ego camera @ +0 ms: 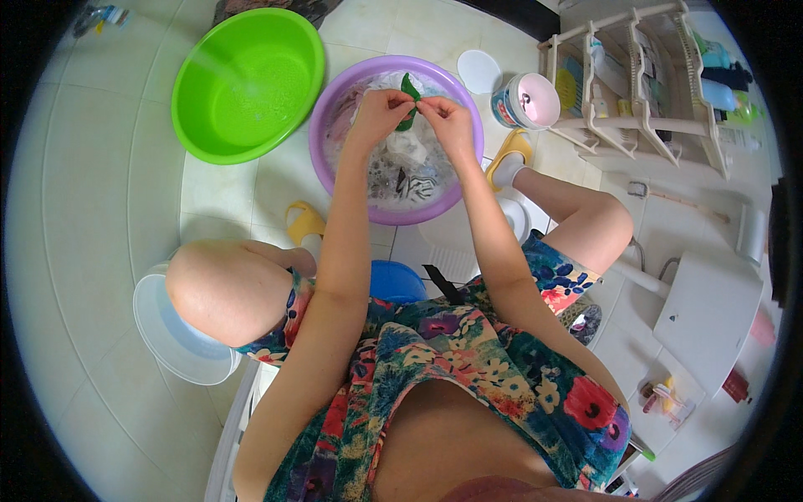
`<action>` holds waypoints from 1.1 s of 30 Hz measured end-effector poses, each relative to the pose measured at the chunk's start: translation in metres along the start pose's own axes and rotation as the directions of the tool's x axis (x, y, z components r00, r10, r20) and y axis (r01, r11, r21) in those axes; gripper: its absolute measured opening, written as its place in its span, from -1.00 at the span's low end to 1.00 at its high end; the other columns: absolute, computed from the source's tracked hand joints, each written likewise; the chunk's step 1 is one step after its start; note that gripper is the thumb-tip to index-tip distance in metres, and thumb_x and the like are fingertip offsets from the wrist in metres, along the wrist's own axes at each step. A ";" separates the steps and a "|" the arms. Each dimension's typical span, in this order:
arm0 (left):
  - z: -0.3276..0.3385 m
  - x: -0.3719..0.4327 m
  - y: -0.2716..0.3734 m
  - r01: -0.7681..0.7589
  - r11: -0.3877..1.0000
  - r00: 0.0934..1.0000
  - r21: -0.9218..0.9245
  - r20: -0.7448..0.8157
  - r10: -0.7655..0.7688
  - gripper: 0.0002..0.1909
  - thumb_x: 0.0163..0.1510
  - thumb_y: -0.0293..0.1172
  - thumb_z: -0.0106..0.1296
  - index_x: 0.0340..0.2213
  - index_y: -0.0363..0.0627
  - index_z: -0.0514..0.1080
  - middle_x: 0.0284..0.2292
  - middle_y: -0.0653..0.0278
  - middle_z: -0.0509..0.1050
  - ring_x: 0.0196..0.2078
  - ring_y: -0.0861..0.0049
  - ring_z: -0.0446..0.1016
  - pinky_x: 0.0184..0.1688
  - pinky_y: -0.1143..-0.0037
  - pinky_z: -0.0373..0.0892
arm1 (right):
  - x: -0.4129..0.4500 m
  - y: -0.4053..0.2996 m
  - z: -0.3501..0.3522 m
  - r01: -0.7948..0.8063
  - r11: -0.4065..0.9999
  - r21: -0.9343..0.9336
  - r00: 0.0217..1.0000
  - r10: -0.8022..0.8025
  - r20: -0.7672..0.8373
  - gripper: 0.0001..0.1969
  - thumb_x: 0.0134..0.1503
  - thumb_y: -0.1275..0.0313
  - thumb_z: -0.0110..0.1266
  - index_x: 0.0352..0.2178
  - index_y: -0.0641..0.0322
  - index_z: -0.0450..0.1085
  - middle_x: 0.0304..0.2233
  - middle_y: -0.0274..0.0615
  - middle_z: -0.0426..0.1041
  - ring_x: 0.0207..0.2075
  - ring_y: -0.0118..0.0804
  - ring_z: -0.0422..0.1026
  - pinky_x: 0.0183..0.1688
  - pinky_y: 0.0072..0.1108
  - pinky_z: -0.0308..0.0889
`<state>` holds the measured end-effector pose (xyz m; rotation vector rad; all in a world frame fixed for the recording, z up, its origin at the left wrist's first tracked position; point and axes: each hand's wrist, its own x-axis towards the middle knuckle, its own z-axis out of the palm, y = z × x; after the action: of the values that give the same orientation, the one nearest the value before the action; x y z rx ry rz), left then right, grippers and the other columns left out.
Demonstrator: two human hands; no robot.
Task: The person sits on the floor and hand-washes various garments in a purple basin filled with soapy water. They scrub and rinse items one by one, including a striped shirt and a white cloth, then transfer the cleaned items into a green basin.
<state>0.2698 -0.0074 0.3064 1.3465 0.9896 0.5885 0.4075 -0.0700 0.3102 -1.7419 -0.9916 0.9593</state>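
Note:
Between them, my left hand (386, 113) and my right hand (446, 122) pinch a small green cloth piece (409, 88) above a purple basin (319, 157). Part of the cloth shows above the fingertips and part below, where a reddish patch is visible. Sudsy water fills the basin. Soaking in it are a white cloth (406, 147), a black-and-white striped cloth (419, 186) and some pinkish fabric (342, 116) on the left side.
Water streams from a wall tap (110, 16) into a green basin (188, 119) at the left. Right of the purple basin stand a tub (507, 103), its white lid (478, 70) and a shelf rack (640, 94). A blue container (396, 282) and a water bucket (188, 351) are near my legs.

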 end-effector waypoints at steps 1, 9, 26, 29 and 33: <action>0.000 -0.001 0.002 0.024 1.000 1.000 -0.009 0.014 -0.024 -0.82 -0.13 -0.52 0.00 -0.43 -0.40 0.40 -0.52 0.23 0.44 -0.49 0.65 0.41 -0.44 0.68 0.34 | 0.000 0.001 0.000 0.000 1.000 -0.002 1.000 0.000 -0.001 -0.86 -0.13 0.47 0.08 -0.50 0.35 0.41 -0.60 -0.25 0.42 -0.54 -0.50 0.34 -0.47 -0.69 0.23; -0.001 -0.007 0.003 0.132 0.961 0.991 -0.242 0.010 -0.134 -0.85 -0.14 -0.55 -0.02 -0.46 -0.39 0.42 -0.50 0.23 0.43 -0.46 0.61 0.41 -0.42 0.65 0.38 | -0.004 -0.003 0.001 0.106 0.991 -0.086 0.994 -0.107 0.000 -0.86 -0.16 0.49 0.08 -0.50 0.34 0.41 -0.56 -0.18 0.43 -0.52 -0.47 0.36 -0.43 -0.66 0.25; -0.031 -0.026 -0.158 0.680 0.619 0.733 -0.394 0.337 -0.591 -0.71 -0.05 -0.39 -0.09 -0.25 -0.20 0.24 -0.51 0.31 0.35 -0.55 0.59 0.30 -0.62 0.70 0.24 | 0.001 0.098 0.032 -0.384 0.909 -0.159 0.583 0.373 0.722 -0.71 -0.09 0.52 0.02 -0.25 0.22 0.27 -0.40 -0.17 0.35 -0.30 -0.36 0.33 -0.30 -0.59 0.25; 0.014 -0.039 -0.151 0.648 0.671 0.708 -0.359 -0.038 -0.705 -0.63 -0.06 -0.35 -0.08 -0.18 -0.22 0.22 -0.47 0.26 0.37 -0.41 0.40 0.37 -0.51 0.59 0.36 | -0.012 0.155 0.035 -0.308 0.879 -0.364 0.646 0.474 0.598 -0.79 -0.09 0.53 -0.01 -0.33 0.29 0.28 -0.48 -0.07 0.36 -0.37 -0.25 0.35 -0.34 -0.49 0.25; 0.003 -0.070 -0.208 0.428 0.858 0.899 0.285 -0.229 -0.373 -0.62 -0.10 -0.39 -0.05 -0.21 -0.28 0.24 -0.33 0.04 0.39 -0.21 0.21 0.35 -0.23 0.38 0.30 | -0.044 0.155 0.084 0.185 0.844 -0.503 0.798 0.170 0.578 -0.85 -0.15 0.58 -0.03 -0.44 0.31 0.28 -0.50 0.00 0.35 -0.46 -0.16 0.36 -0.43 -0.48 0.27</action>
<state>0.1991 -0.1039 0.1223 1.3360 1.5143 0.2200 0.3486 -0.1281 0.1486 -1.9007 -1.8364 1.3773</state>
